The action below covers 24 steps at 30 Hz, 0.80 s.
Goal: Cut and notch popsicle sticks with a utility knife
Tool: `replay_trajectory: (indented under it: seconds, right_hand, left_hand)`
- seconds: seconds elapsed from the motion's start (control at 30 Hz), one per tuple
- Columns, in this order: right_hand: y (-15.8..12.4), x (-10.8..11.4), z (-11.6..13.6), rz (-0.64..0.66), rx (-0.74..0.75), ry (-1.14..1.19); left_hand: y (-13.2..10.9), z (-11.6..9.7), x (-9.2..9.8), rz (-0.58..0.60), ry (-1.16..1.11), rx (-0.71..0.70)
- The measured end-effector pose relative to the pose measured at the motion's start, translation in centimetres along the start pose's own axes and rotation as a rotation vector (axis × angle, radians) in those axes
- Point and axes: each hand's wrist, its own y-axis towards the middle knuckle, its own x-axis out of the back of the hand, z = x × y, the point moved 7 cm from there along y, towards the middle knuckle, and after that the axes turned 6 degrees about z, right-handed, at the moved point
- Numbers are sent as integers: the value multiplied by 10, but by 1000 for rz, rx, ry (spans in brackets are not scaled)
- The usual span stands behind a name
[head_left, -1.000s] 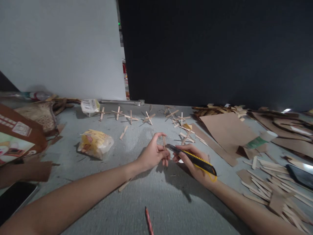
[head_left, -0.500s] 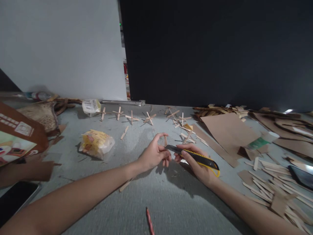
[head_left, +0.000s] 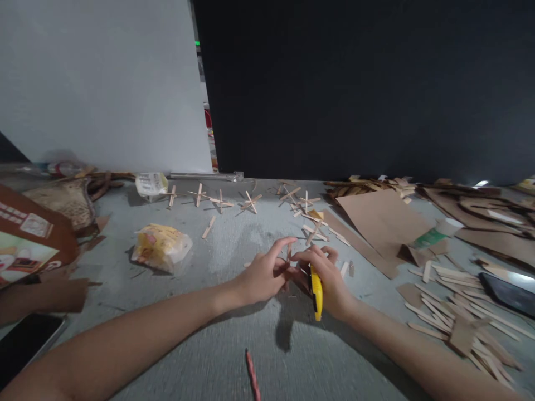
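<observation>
Left hand (head_left: 263, 274) pinches a small wooden stick (head_left: 289, 252); right hand (head_left: 330, 278) grips a cutter (head_left: 316, 295), fingertips also at the stick. Hands nearly together, mid-bench. Room: forearms frame a stretch of grey bench (head_left: 200, 356) with a pencil (head_left: 252, 373); white board (head_left: 104, 83) and black board (head_left: 368, 89) stand along the far side. Stick is thin, brown, lower part hidden by fingers. Cutter shows a yellow handle, front end hidden. Stick's long axis runs near upright in view; cutter's runs toward the wearer, butt end nearest. Farther out: crossed sticks (head_left: 251, 201) beyond, snack bag (head_left: 162, 248) left, loose sticks (head_left: 437, 313) right.
</observation>
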Motion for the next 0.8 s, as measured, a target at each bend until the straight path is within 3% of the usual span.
replay_trajectory:
  seconds: [0.2,0.8]
  right_hand:
    - [-3,-2,0,25,22,-38]
    - [-6,-6,7,25,124,-81]
  left_hand:
    - [-5,-7,-1,-3,166,-66]
    - [-6,-9,-1,-2,225,-108]
